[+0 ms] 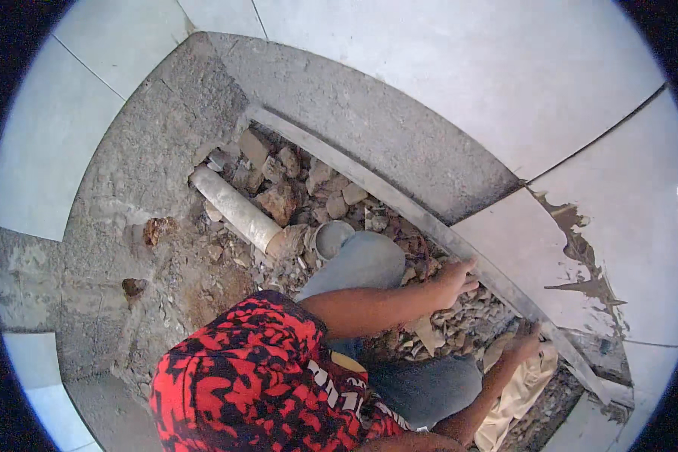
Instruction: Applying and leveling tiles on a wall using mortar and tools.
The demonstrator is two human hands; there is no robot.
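Observation:
A long, flat grey metal bar (377, 181) runs diagonally from the wall corner at the upper left to the lower right, along the edge of the tiles. My left hand (453, 282) is at the near edge of the bar, its fingers bent against it. Further down the same bar, my right hand (523, 346) grips the edge, its fingers partly hidden. Beside the right forearm hangs a crumpled cream cloth or sack (523, 388). Under both hands lies gravel (467, 324).
A white pipe (235, 209) lies among rubble stones (277, 203) on the left, near a round grey pipe opening (331, 239). Large white tiles (490, 75) lie beyond a bare cement strip (339, 98). Wet mortar (580, 241) smears a tile at right. My knees rest among the stones.

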